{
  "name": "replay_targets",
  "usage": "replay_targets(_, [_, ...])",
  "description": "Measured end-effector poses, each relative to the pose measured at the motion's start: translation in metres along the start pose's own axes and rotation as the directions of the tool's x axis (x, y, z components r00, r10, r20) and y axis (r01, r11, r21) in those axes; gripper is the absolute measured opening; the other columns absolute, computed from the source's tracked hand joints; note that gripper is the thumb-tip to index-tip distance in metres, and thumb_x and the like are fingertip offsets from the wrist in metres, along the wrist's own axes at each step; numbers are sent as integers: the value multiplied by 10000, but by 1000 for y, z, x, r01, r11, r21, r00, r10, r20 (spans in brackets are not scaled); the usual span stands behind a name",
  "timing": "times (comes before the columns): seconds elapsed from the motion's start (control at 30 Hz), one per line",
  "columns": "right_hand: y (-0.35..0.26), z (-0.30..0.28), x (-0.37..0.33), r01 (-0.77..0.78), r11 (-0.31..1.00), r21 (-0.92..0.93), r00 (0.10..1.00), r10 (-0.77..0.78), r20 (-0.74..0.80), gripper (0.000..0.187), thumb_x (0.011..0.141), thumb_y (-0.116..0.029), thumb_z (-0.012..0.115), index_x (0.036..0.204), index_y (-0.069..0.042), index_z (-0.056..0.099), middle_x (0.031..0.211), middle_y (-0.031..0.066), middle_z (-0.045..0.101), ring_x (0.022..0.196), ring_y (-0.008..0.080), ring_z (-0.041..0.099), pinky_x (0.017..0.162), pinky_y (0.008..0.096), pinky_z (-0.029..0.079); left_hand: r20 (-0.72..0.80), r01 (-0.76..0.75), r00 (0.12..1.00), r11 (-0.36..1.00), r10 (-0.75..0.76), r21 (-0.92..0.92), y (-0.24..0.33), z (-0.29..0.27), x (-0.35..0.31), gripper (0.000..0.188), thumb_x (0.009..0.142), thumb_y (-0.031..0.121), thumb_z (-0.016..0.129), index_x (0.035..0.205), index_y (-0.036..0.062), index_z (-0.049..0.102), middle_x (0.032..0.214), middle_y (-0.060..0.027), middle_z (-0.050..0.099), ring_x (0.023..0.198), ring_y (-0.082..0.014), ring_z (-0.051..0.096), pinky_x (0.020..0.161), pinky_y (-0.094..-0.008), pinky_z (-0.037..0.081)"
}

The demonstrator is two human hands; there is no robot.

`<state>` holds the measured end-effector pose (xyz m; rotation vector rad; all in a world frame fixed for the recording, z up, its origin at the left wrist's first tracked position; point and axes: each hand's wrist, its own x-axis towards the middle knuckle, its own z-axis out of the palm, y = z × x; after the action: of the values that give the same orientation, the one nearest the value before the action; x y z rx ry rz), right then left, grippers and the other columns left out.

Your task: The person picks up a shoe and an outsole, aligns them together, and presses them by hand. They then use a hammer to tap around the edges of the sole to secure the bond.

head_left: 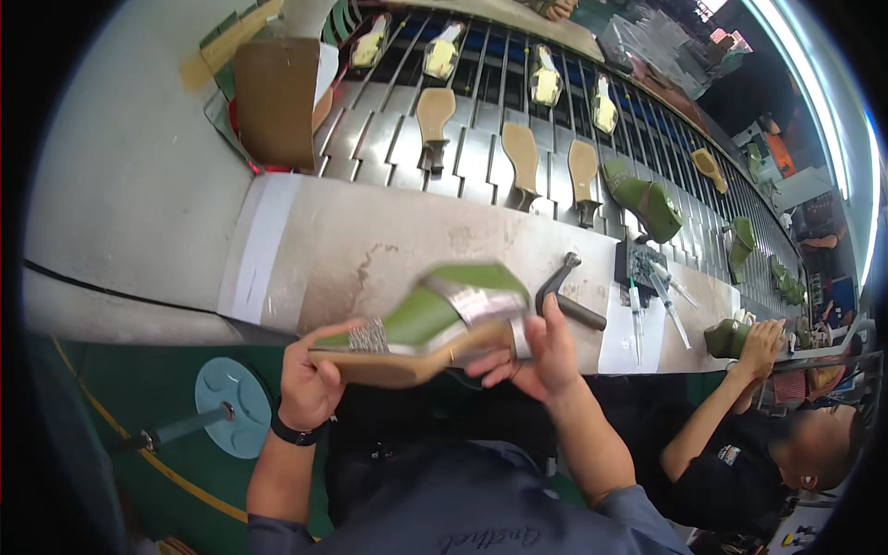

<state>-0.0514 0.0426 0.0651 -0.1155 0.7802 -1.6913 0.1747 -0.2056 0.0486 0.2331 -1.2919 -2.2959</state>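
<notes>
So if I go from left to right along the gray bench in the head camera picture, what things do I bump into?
Left hand → green shoe → right hand → hammer → pens on white paper → a co-worker's hand on another green shoe.

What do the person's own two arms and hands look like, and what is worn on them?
Both forearms are bare below rolled grey-blue sleeves. The left hand has a black band, like a watch, around its wrist. The right hand wears no glove, and no ring can be made out.
</notes>
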Motion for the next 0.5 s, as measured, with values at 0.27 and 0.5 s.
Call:
replay_targets(0.27, [-25, 79, 110, 390, 896, -213, 901, -419, -115, 473, 1035, -226, 518, 1385, 91, 522, 1303, 235, 663, 1113, 362, 710, 954, 532, 606, -305, 22, 888, 630, 345, 776, -34, -16, 59, 460, 992, 151, 703, 1397, -47, 610, 1323, -234, 697, 1251, -337, 672, 1071, -429, 524])
replay_targets(0.5, [-76, 62, 299, 106, 92, -990, 665, -747, 1, 607, 927, -331, 723, 1400, 19, 573, 1152, 312, 719, 1101, 486, 688, 975, 503, 549, 321, -325, 863, -56, 390, 944, -40, 3, 63, 316, 830, 152, 765, 1101, -8, 731, 1205, -185, 743, 1165, -383, 687, 980, -478, 540])
